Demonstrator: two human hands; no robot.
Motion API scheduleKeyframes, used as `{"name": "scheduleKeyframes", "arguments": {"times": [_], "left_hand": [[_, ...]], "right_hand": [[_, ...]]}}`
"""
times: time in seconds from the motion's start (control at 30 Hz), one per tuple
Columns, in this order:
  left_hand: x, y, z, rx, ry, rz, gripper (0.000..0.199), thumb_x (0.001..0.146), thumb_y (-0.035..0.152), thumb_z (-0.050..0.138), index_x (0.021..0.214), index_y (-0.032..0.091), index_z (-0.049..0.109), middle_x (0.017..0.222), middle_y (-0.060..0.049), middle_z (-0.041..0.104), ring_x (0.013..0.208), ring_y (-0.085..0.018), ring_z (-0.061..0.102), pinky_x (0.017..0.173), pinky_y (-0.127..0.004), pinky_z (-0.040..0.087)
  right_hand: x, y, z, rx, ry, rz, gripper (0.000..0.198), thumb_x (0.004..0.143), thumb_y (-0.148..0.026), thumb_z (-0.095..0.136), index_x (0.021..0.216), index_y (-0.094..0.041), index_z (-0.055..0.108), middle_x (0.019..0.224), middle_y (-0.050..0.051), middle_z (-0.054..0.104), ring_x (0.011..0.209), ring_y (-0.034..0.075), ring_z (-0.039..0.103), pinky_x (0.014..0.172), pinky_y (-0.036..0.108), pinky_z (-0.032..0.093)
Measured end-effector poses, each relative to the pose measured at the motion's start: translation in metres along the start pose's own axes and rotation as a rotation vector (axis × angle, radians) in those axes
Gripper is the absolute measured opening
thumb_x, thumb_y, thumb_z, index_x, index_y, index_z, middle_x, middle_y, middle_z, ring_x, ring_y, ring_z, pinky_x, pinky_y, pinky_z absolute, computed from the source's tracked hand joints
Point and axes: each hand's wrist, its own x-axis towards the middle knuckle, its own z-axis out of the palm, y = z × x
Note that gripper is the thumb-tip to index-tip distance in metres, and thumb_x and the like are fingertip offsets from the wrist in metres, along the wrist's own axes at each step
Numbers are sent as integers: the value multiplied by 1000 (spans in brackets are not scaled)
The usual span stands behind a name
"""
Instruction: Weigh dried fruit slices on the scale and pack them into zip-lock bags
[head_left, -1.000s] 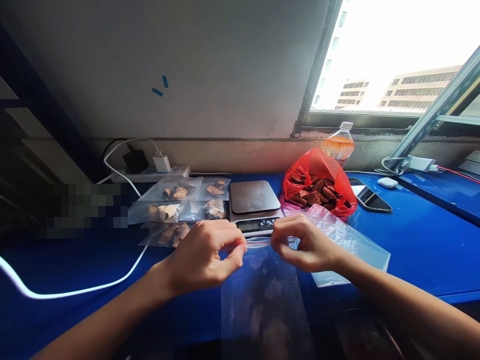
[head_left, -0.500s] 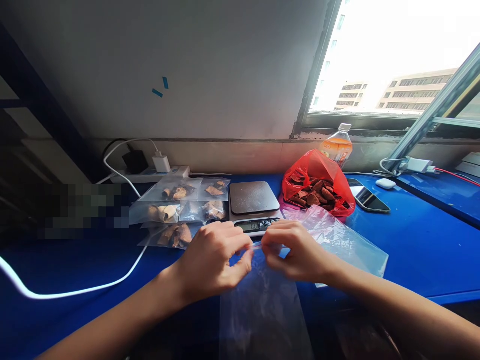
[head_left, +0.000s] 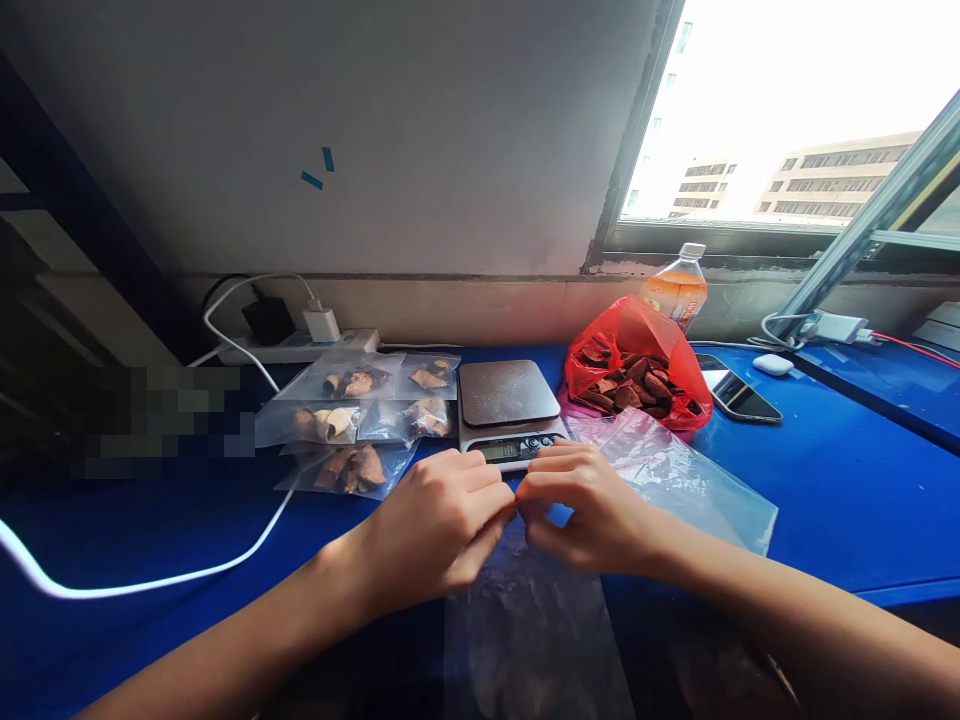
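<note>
A clear plastic zip bag (head_left: 536, 630) hangs down from my two hands over the table's front edge. My left hand (head_left: 454, 515) pinches its top edge, fingers closed. Close beside it, my right hand (head_left: 581, 500) grips the same edge, fingertips nearly touching the left ones. Just beyond my hands sits a digital kitchen scale (head_left: 510, 395) with nothing on its plate; its display is partly readable. Filled bags of dried brown pieces (head_left: 352, 470) lie to the left of the scale. A red plastic bag (head_left: 675, 375) full of dark reddish-brown slices stands open on the right.
More flat clear bags (head_left: 690, 480) lie in front of the red bag. Behind it stands a drink bottle (head_left: 679, 285). A phone (head_left: 739, 390) and a white earphone case (head_left: 772, 365) rest at the right. A white cable (head_left: 150, 585) curves across the left side.
My fingertips have come closer together at the top edge of the bag. The bag still hangs below them, shifted slightly right.
</note>
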Motion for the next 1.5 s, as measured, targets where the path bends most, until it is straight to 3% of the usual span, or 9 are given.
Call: {"name": "scheduleKeyframes", "arguments": {"times": [0.2,0.43,0.7,1.0,1.37,1.5], "left_hand": [[-1,-4,-8,-31,-10,16,20,86,12,54,68,16,62,64,-1,61,62,-16,52,60,-30,37],[3,-12,-23,-68,-101,-65,19,90,18,53,78,18,68,70,0,66,70,-17,56,68,-30,39],[2,-8,-16,-61,-161,-20,15,89,14,55,82,18,68,74,-1,68,73,-17,56,69,-30,38],[-3,-18,-42,-146,-95,-166,16,86,15,57,74,19,66,70,2,66,72,-14,56,68,-26,39],[-9,-33,-66,-81,-61,-347,21,90,30,54,79,23,70,74,2,66,72,-14,59,66,-24,42],[-15,-41,-73,-20,5,-398,22,88,32,53,78,23,70,74,2,66,69,-15,60,65,-26,43]], "right_hand": [[3,1,-4,89,-36,-52,13,69,-13,51,57,-18,48,51,-4,44,51,9,34,55,25,25],[7,11,-5,216,-31,-60,19,72,-13,52,56,-19,44,51,-5,40,50,8,34,53,24,28],[4,10,-3,208,-186,-45,14,69,-13,51,58,-19,44,54,-4,41,54,10,35,55,25,29],[9,8,-26,255,-120,-76,17,74,-8,52,60,-17,53,53,-4,49,51,7,40,54,22,31],[10,17,-39,173,-68,-77,18,76,-10,51,60,-17,55,53,-2,54,50,8,45,54,21,36],[9,15,-47,146,-64,-75,17,74,-8,52,60,-18,54,54,-2,53,50,9,43,55,24,38]]}}
